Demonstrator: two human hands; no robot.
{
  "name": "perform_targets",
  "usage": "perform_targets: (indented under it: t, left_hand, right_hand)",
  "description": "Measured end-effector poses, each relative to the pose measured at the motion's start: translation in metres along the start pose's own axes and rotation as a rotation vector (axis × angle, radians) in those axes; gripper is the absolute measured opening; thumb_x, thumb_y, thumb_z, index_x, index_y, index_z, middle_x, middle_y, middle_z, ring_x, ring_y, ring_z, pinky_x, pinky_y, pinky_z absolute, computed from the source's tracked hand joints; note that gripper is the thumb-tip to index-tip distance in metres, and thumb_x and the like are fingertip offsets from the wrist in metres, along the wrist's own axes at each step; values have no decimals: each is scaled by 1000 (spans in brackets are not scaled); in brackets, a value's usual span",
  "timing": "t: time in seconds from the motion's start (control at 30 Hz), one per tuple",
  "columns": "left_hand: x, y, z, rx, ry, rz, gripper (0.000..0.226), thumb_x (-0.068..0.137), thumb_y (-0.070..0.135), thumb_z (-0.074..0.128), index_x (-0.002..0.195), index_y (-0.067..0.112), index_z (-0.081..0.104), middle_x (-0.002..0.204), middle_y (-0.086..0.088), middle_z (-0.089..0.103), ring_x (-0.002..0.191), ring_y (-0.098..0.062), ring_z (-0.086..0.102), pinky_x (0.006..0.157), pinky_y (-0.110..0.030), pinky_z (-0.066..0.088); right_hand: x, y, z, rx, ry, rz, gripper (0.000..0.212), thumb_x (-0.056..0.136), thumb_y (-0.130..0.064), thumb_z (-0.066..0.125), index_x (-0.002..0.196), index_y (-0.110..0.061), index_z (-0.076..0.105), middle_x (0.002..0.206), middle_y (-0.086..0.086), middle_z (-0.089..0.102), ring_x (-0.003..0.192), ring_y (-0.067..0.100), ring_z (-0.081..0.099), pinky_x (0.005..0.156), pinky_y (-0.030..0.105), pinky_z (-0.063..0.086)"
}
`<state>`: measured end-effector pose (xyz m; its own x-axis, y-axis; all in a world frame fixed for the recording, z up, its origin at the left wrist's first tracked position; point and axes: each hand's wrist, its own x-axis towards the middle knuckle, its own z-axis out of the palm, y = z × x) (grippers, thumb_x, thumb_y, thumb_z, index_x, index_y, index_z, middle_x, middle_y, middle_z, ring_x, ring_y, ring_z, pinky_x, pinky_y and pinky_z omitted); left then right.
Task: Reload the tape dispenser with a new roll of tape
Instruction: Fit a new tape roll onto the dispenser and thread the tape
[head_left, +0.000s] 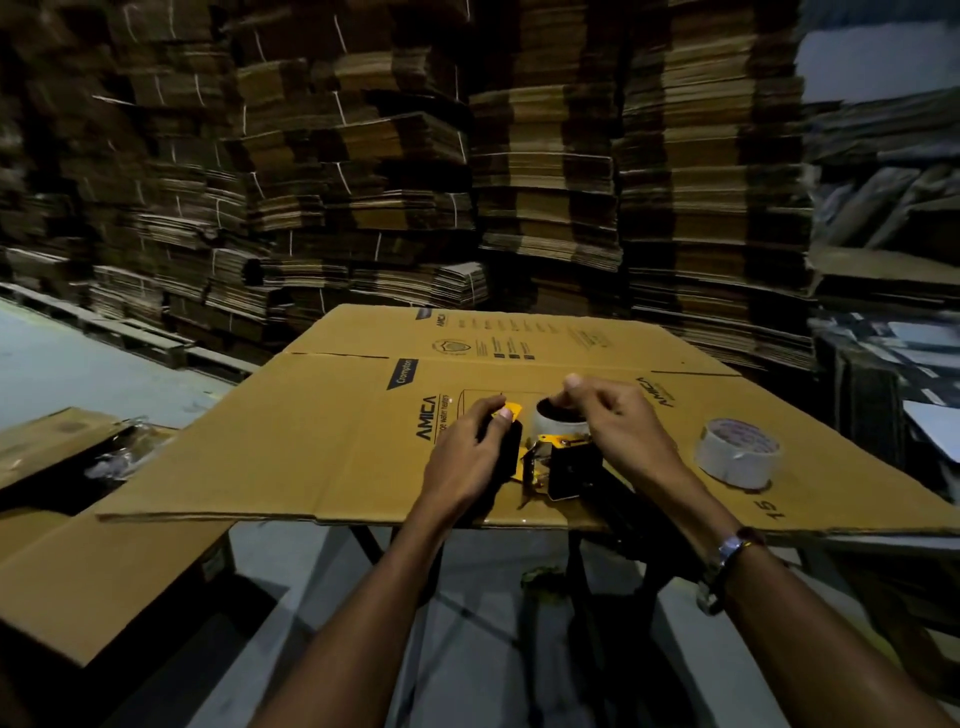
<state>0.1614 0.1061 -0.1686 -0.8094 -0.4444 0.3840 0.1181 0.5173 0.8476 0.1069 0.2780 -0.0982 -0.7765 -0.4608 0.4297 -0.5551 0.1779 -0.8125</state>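
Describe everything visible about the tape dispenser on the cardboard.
The tape dispenser is a hand-held yellow and black one that looks like metal and plastic. It lies on the flattened cardboard sheet near its front edge. A whitish roll of tape sits at its far end. The left hand holds its dark left part, thumb on a yellow tab; the right hand has fingers at the roll's core. Finer parts are too dim to tell.

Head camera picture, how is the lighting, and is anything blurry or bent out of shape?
Head view: dim overall, with the flattened box the best-lit area; the cardboard stacks behind look smeared and bow with wide-angle distortion; the dispenser sits in deep shadow between the left hand and right hand.
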Motion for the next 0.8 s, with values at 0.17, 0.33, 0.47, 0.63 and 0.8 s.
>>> perform_targets:
  t: [0.17, 0.33, 0.47, 0.63, 0.8]
  left_hand:
    - [-8, -1, 2, 135, 70, 40, 59, 88, 72, 33, 132, 37, 51, 131, 3, 56, 119, -17, 54, 97, -44, 48]
    - [-14, 5, 5, 432, 130, 162, 51, 93, 65, 39, 134, 36, 46, 137, -3, 36, 130, -22, 36, 100, -43, 45]
    - [-14, 9, 7, 659, 92, 275, 42, 95, 56, 44, 133, 37, 49, 156, -3, 22, 141, -27, 24, 111, -50, 36]
    - [-10, 26, 13, 864, 145, 349, 27, 92, 38, 55, 114, 24, 63, 153, -5, 34, 135, -29, 32, 110, -50, 31]
    - [-3, 31, 20, 948, 73, 274, 30, 86, 35, 67, 112, 21, 65, 145, -6, 43, 132, -30, 35, 109, -52, 33]
  right_hand:
    - [9, 21, -14, -386, -1, 21, 24, 101, -34, 50, 112, -21, 67, 109, -2, 56, 106, 17, 55, 86, 37, 48]
    - [8, 23, -10, -549, -133, 10, 37, 103, -41, 42, 128, -21, 61, 130, -5, 52, 111, 12, 49, 91, 34, 42]
    - [6, 26, -7, -587, -165, 9, 41, 104, -44, 37, 131, -22, 59, 132, -2, 55, 116, 15, 49, 88, 32, 36]
    - [7, 26, -6, -610, -170, 8, 41, 104, -43, 36, 130, -22, 59, 132, -1, 56, 117, 18, 51, 87, 31, 34]
    - [10, 29, -5, -611, -183, -4, 39, 104, -42, 36, 127, -21, 60, 132, 0, 56, 111, 16, 52, 85, 31, 34]
